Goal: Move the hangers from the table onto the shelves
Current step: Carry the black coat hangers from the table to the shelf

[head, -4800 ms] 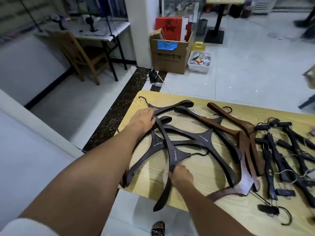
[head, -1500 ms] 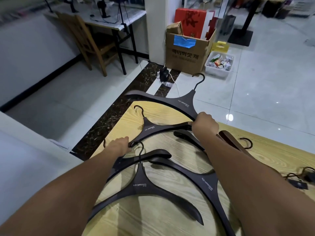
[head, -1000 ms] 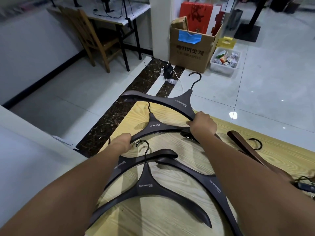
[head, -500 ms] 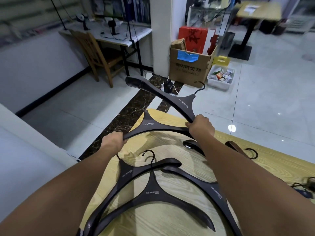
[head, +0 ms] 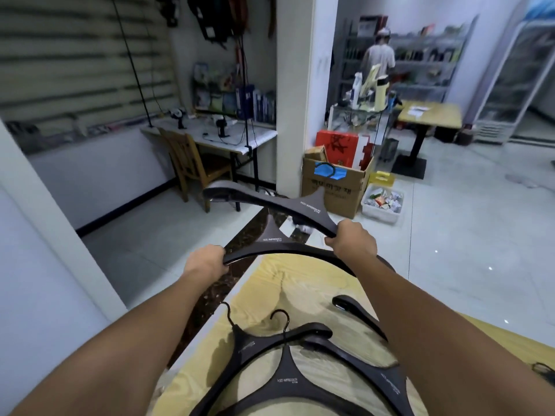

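Two dark wooden hangers are lifted above the far end of the wooden table (head: 288, 280). My right hand (head: 353, 240) grips the end of the upper hanger (head: 279, 202), whose hook points toward the cardboard box. The lower hanger (head: 271, 244) is held at its left end by my left hand (head: 207, 262); its right end runs under my right hand. Several more dark hangers (head: 288, 376) lie on the table between my forearms. Metal shelves (head: 426, 55) stand at the far back.
A cardboard box (head: 336, 187) and a white bin (head: 381, 204) sit on the floor past the table, beside a white pillar (head: 295, 94). A wooden chair (head: 192, 163) and desk stand at left. A person stands by the far shelves (head: 378, 55). A small table (head: 429, 115) is at back right.
Both hands have raised the two hangers higher off the table, and my view has tilted up, bringing the back of the room and its shelves into sight.
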### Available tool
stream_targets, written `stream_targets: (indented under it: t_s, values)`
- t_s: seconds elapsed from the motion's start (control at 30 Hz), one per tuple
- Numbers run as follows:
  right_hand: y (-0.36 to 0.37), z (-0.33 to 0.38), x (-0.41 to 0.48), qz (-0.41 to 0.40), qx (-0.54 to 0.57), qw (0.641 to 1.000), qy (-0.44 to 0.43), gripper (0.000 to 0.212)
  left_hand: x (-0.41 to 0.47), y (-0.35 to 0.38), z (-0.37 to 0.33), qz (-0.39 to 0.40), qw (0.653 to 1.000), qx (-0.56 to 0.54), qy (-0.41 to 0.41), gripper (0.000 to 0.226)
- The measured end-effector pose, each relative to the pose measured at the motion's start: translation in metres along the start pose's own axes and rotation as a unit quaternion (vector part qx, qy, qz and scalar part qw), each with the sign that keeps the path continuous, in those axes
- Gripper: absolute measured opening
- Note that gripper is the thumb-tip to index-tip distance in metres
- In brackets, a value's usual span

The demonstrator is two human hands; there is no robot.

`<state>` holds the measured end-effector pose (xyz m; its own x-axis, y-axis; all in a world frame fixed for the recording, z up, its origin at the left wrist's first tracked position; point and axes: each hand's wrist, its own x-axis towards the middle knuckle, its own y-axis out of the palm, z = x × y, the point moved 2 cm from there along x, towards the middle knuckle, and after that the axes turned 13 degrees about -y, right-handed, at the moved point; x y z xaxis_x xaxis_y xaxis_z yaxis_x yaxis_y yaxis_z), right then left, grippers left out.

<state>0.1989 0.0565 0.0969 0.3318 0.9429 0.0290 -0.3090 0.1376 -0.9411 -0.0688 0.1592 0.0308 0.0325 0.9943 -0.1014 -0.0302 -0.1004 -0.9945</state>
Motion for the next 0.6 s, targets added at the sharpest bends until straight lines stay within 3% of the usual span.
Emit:
stream_targets:
  t_s: [0.3,0.6]
  values:
    - [-0.049,0.057,-0.019,-0.059,0.100,0.993,-0.023,0.029,-0.026,-0.071,0.053,-0.081,0.995,-0.044,0.038,0.013]
    - [-0.088,0.102,-0.027,-0.067,0.156,0.979,-0.116,0.020,-0.053,-0.115,0.102,-0.042,0.991,-0.115,0.053,0.010]
